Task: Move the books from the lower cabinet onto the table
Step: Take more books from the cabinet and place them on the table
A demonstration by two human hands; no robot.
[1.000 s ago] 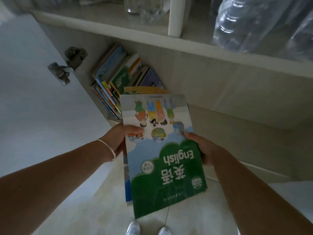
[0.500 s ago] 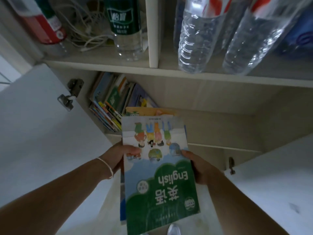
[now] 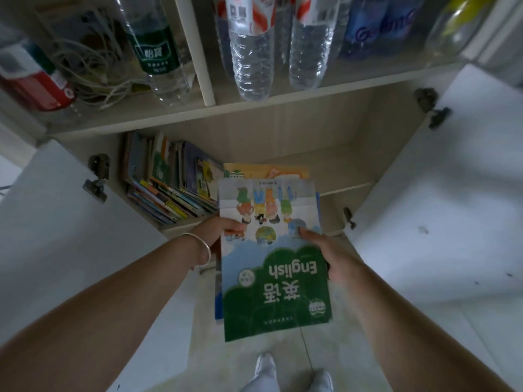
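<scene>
Holding item: English textbook [image 3: 271,267] atop a small stack, long axis pointing away; left hand [image 3: 219,236] and right hand [image 3: 328,256] clasp opposite long edges (thumbs on cover). Remaining books [image 3: 169,182] lie ahead-left in the lower cabinet [image 3: 325,137]; left hand nearer.

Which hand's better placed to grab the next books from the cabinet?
Left. The left hand sits nearer the remaining books at the cabinet's left; both hands now grip the English book stack.

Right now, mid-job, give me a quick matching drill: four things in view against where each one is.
Things:
1. English book
2. leaning books
3. green-label bottle
4. bracelet

Places:
A. upper shelf, left of the divider
B. left wrist
C. held in both hands
D. lower cabinet, left side

Pairs: 1-C, 2-D, 3-A, 4-B
</scene>
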